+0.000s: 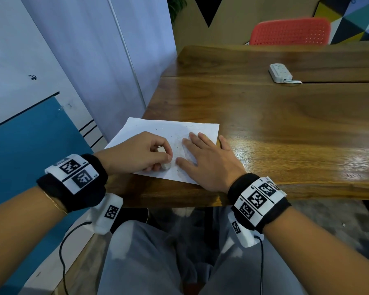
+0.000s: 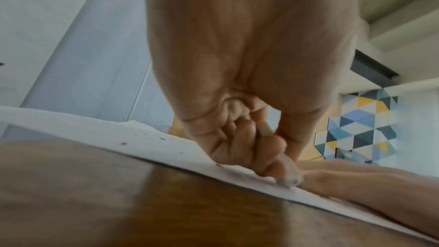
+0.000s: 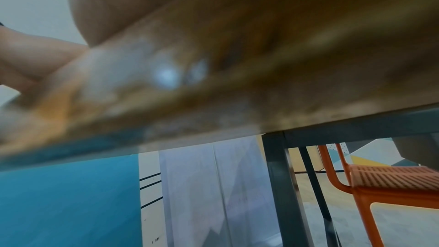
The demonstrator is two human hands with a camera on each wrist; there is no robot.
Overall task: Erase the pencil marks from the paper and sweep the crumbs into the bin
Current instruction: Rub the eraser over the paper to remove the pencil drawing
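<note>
Paper lies at the near left corner of the desk, erasing underway by my read. Dark crumbs dot the paper's far part; faint marks show near its middle, too blurry to judge. No bin in view, sweeping not yet done. My left hand has its fingers curled, pinching the white eraser down onto the paper's near edge. My right hand lies flat, fingers spread, pressing the paper's right side.
</note>
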